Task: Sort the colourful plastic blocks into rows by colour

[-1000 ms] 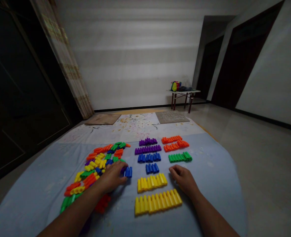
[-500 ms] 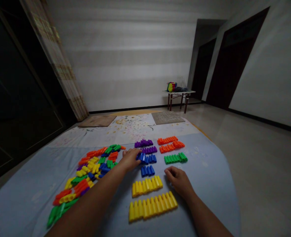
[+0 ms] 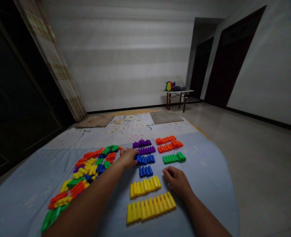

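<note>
My left hand [image 3: 128, 158] is at the left end of the upper blue row [image 3: 145, 159], fingertips touching a blue piece there. Its fingers are bent together. My right hand [image 3: 175, 177] rests on the cloth right of the short blue row [image 3: 145, 171], fingers curled, and whether anything is inside cannot be made out. Two purple rows [image 3: 141, 143] lie behind the blue ones, two yellow rows [image 3: 151, 206] in front. Orange rows [image 3: 166, 140] and a green row [image 3: 174, 158] are at the right. A mixed pile of coloured pieces [image 3: 88, 168] lies left, partly behind my left forearm.
The pieces lie on a table with a pale blue cloth [image 3: 204, 184]. Two flat mats, a brown one [image 3: 94, 121] and a grey one [image 3: 166, 117], are at its far edge. A small table [image 3: 177, 91] with a colourful bag stands by the wall.
A blue piece that was raised in my left fingers is now down at the left end of the upper blue row. The view has shifted slightly; my right hand stays by the rows.
</note>
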The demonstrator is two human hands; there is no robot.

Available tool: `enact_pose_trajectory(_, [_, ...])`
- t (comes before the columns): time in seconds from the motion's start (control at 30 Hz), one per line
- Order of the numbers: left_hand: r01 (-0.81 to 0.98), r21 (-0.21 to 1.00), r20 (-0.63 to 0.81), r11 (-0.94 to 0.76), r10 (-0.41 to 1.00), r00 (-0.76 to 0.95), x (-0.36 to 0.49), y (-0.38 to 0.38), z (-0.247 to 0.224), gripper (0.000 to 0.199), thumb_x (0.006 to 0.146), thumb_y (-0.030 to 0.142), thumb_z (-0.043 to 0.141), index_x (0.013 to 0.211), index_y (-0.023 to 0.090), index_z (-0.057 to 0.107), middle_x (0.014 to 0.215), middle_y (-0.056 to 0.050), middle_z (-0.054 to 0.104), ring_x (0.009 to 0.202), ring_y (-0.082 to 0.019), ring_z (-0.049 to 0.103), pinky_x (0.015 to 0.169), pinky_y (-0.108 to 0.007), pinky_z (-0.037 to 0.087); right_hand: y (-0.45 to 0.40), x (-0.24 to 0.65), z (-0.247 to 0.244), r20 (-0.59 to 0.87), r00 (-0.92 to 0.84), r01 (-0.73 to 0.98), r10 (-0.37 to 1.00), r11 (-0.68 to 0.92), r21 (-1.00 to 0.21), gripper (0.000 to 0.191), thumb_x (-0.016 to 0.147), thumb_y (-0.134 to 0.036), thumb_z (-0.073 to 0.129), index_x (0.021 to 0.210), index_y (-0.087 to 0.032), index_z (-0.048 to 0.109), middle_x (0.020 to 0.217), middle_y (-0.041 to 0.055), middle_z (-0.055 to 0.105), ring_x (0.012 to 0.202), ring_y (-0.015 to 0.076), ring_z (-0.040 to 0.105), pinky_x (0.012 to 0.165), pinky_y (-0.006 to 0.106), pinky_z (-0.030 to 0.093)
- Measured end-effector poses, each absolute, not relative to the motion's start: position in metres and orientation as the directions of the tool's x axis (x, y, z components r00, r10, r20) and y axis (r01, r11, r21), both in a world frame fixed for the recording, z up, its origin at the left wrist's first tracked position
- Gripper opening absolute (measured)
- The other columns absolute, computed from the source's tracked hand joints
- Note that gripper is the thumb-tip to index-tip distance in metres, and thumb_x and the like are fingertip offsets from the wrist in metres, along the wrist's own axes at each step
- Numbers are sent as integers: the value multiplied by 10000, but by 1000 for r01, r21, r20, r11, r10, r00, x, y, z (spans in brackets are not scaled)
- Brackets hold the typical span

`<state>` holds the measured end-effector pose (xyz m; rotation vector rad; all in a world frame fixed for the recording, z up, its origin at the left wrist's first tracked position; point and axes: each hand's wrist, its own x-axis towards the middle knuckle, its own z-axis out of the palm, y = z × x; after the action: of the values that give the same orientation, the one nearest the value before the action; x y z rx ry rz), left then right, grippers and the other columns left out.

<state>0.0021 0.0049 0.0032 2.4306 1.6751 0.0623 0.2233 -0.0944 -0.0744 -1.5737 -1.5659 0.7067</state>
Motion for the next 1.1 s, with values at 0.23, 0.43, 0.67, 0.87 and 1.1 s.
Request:
enact_pose_trajectory(0.23, [911,259,-55,-321,937,346,-3,3,-1,523,600,233,623,1120,221,566,1174,-116,575,1138,-330,459,979,-507,259,-95,224,-74,147,73,534,986,86,-841,295,798,-398,419,699,-190,603,645,18,647,602,154,575,566,233,387])
enact_pose_trajectory(0.43, [889,375,-51,-264,951,304,-24,7,-12,523,575,293,656,1087,225,576,1094,-61,635,1061,-263,541,882,-348,407,-94,224,-77,153,80,531,985,88,-843,290,798,-395,425,689,-191,599,648,13,646,600,147,571,570,230,387])
enact_pose_trajectory(0.67, [875,439,-69,-206,963,262,-30,8,-30,508,589,270,648,1085,188,578,951,-51,683,926,-220,605,770,-283,453,-92,224,-79,157,72,551,985,92,-830,298,801,-404,419,714,-192,610,642,9,639,598,146,570,561,229,386])
enact_pose_trajectory(0.87, [882,433,-84,-185,966,243,-30,8,-37,551,597,286,642,1131,189,546,940,-48,676,892,-205,610,717,-252,445,-93,225,-79,147,74,558,986,81,-826,319,802,-422,412,720,-189,614,665,21,653,606,152,575,559,230,392])
enact_pose_trajectory(1.1, [871,457,-71,-183,968,240,-27,8,-41,514,598,289,632,1098,199,559,883,-22,674,838,-175,613,695,-230,434,-94,224,-77,143,80,555,986,75,-828,327,796,-424,413,714,-187,622,673,27,663,607,152,577,555,226,397])
